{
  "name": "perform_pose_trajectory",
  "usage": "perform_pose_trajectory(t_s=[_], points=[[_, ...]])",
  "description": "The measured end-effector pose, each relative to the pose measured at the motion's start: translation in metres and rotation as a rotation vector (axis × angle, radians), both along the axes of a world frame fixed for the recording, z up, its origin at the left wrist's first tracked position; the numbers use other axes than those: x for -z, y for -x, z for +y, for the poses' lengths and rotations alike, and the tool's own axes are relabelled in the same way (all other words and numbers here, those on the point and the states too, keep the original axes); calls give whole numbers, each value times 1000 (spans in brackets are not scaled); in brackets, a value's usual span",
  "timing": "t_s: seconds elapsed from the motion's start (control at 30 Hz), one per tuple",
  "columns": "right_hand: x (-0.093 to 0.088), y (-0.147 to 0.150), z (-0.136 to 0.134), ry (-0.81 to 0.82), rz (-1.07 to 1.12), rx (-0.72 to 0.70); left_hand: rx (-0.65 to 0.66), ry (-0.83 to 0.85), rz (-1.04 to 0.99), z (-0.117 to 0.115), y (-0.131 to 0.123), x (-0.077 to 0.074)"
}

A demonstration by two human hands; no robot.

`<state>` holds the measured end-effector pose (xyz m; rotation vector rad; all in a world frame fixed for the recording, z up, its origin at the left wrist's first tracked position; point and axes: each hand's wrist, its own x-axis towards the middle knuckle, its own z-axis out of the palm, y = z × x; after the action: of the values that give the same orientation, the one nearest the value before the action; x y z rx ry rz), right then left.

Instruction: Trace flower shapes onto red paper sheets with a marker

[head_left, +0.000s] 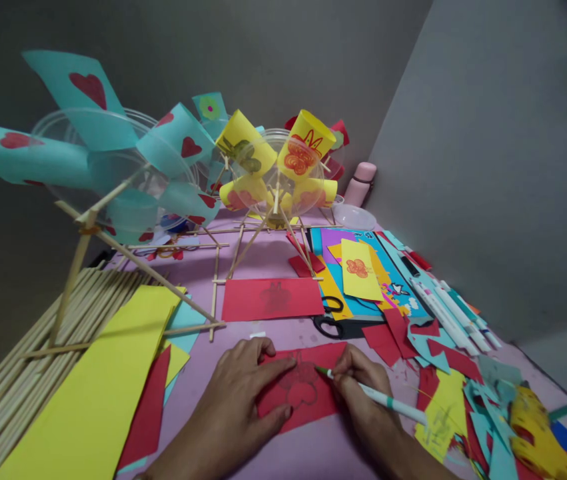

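A red paper rectangle (328,400) lies in front of me on the pink-purple table, with a dark outline of rounded shapes drawn on it. My left hand (250,383) rests on its left side, fingers stretched out over the paper. My right hand (363,390) grips a white felt-tip marker (393,403) with a green tip, which is at or just above the drawing. Beyond it lies another red paper strip (243,300) with a dark drawing. A small white piece (258,335), perhaps a cap, sits near my left fingers.
Stick-framed paper wheels stand behind: a blue one (123,173) at left, a yellow one (277,173) centrally. Wooden sticks (3,373) and yellow sheets (98,380) lie left. Black scissors (330,325), markers (446,317) and paper scraps (443,407) lie right. A pink bottle (360,185) stands behind.
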<state>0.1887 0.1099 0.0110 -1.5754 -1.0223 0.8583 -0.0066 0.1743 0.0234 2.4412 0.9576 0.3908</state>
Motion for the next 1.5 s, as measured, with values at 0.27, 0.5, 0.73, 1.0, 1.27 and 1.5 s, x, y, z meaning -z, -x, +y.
perform_pose_trajectory(t_s=[0.27,0.5,0.73,1.0,1.27,1.5], points=[[-1,0,-3,-29,-44,-72,-18,31,1,-1,-1,-5],[2,-2,-3,-34,-54,-42,-5,30,-5,-2,0,-3],[-8,11,-7,-128,-163,-228,-12,47,27,-1,0,-3],[-5,14,-8,-164,-270,-314,-17,44,-8,-1,2,-1],[-8,15,-6,-131,-333,-282,-1,45,-12,-2,3,-1],[-10,17,-4,-116,-340,-312,-6,70,3,-1,2,-3]])
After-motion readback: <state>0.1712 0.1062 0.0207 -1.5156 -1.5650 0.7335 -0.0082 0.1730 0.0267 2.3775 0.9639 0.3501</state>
